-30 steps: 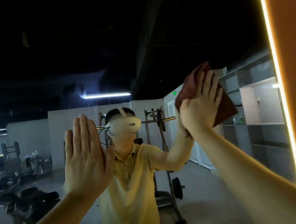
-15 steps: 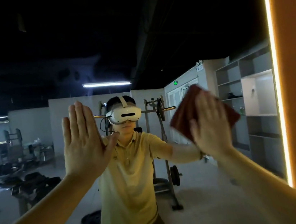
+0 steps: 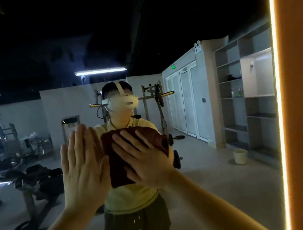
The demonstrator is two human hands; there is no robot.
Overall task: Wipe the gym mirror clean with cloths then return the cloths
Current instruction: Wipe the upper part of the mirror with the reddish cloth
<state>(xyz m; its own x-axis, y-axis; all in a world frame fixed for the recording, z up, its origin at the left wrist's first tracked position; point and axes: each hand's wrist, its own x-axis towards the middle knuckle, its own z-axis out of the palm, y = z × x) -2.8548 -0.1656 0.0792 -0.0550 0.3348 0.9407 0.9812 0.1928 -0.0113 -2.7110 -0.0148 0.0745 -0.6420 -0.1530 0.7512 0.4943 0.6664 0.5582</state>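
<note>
Right hand (image 3: 145, 160), fingers spread, presses dark red cloth (image 3: 118, 163) on mirror (image 3: 220, 163); left hand (image 3: 81, 162) flat beside it, fingers together, apparently touching glass.

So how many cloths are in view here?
1: a dark red cloth pressed to the mirror under the right hand. None shows under the flat left hand, though one could hide there.

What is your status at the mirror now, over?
Left hand open, flat at the mirror. Right hand open, pressing dark red cloth on it. Left hand close beside cloth, may block stroke leftward.
</note>
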